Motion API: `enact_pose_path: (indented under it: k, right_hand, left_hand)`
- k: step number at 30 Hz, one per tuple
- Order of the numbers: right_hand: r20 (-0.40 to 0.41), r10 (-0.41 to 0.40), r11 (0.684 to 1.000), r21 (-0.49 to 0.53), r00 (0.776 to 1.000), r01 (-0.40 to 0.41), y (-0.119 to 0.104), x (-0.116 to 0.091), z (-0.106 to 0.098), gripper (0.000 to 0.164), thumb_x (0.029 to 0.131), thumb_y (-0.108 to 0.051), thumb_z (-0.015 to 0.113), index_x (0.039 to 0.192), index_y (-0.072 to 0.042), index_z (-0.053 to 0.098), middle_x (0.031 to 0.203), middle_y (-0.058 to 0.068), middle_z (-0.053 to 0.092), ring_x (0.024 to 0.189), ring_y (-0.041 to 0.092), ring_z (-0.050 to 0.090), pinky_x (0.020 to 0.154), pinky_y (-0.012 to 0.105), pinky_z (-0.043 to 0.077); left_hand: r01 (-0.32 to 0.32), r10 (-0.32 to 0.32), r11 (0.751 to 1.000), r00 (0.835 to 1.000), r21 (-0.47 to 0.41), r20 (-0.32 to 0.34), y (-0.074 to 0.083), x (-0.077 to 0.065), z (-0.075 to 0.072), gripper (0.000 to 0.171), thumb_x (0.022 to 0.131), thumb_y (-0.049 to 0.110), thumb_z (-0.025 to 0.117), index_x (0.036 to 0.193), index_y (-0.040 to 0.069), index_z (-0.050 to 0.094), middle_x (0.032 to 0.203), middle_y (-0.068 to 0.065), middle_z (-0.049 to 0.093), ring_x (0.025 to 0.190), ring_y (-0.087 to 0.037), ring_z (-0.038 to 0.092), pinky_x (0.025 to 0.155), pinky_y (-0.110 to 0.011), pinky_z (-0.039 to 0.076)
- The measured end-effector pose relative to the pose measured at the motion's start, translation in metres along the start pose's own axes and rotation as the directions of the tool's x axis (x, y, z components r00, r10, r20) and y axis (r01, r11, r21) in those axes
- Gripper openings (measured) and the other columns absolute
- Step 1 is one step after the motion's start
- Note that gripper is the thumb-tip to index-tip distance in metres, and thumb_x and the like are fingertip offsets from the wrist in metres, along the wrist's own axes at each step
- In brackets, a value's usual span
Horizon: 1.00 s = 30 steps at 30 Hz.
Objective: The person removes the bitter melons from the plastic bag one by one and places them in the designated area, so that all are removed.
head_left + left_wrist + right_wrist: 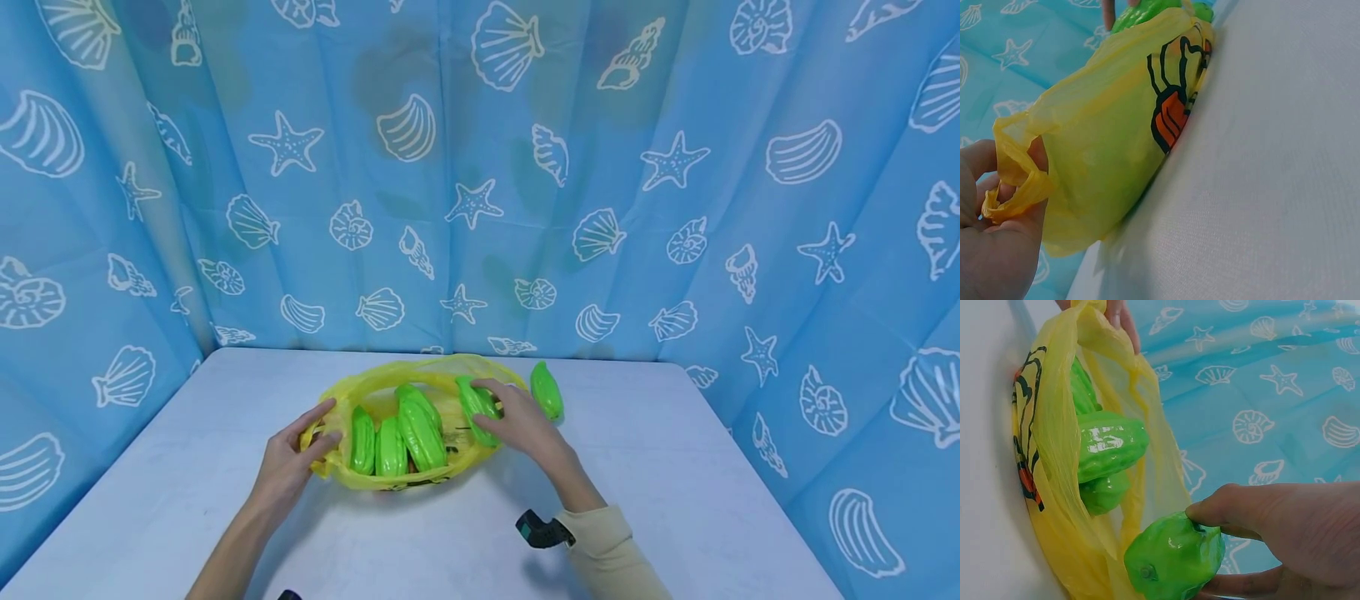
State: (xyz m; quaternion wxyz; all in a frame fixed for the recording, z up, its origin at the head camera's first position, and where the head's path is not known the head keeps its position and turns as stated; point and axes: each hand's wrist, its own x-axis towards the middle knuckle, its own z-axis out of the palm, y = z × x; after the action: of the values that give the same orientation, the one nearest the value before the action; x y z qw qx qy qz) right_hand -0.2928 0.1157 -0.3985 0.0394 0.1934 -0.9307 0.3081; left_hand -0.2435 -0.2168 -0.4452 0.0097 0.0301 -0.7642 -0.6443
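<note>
A yellow plastic bag (453, 408) lies mouth-open on the table, with several glossy green ridged gourds (422, 427) inside. My left hand (288, 458) holds its left end; in the left wrist view, the fingers curl through the bag's twisted handle (1025, 194). At the bag's right side, my right hand (521, 421) grips another green gourd (472, 408) between thumb and fingers, over the bag's opening. The right wrist view shows that gourd (1169, 556) with its stem end towards the camera, beside the bag's rim. One more gourd (546, 390) lies outside, right of the bag.
The white table (420, 550) extends around the bag. A blue curtain (465, 150) with white shell and starfish prints hangs behind it and along both sides. A black device (543, 531) is worn on my right wrist.
</note>
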Motion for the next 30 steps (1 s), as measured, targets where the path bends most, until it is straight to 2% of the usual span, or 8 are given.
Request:
enact_pose_path:
  k: [10, 17, 30]
  right_hand:
    - [0.004, 0.069, 0.996, 0.051, 0.998, -0.069, 0.005, -0.010, -0.011, 0.052, 0.091, -0.025, 0.069, 0.140, -0.021, 0.053, 0.125, 0.010, 0.065, 0.102, 0.025, 0.065, 0.084, 0.041, 0.056]
    - [0.003, 0.080, 0.996, 0.035, 0.997, -0.080, 0.012, -0.013, -0.018, 0.052, 0.091, -0.027, 0.069, 0.141, -0.023, 0.052, 0.125, 0.010, 0.065, 0.105, 0.026, 0.064, 0.086, 0.041, 0.056]
    - [-0.004, 0.124, 0.990, 0.067, 0.992, -0.123, 0.025, -0.013, -0.033, 0.055, 0.092, -0.026, 0.068, 0.144, -0.024, 0.049, 0.127, 0.017, 0.063, 0.109, 0.032, 0.065, 0.085, 0.042, 0.058]
  left_hand:
    - [-0.001, 0.002, 1.000, 1.000, 0.023, -0.011, 0.000, -0.001, 0.000, 0.064, 0.094, 0.039, 0.065, 0.151, 0.027, 0.039, 0.162, -0.003, 0.024, 0.128, -0.018, 0.038, 0.086, -0.007, 0.048]
    - [0.002, -0.002, 1.000, 1.000, 0.026, -0.017, 0.000, -0.001, 0.001, 0.062, 0.095, 0.038, 0.064, 0.151, 0.028, 0.039, 0.162, -0.003, 0.025, 0.131, -0.019, 0.038, 0.087, -0.005, 0.047]
    - [-0.009, 0.010, 0.999, 1.000, 0.046, -0.019, -0.002, -0.001, -0.001, 0.065, 0.093, 0.042, 0.065, 0.151, 0.028, 0.039, 0.161, -0.005, 0.026, 0.126, -0.020, 0.040, 0.086, -0.006, 0.048]
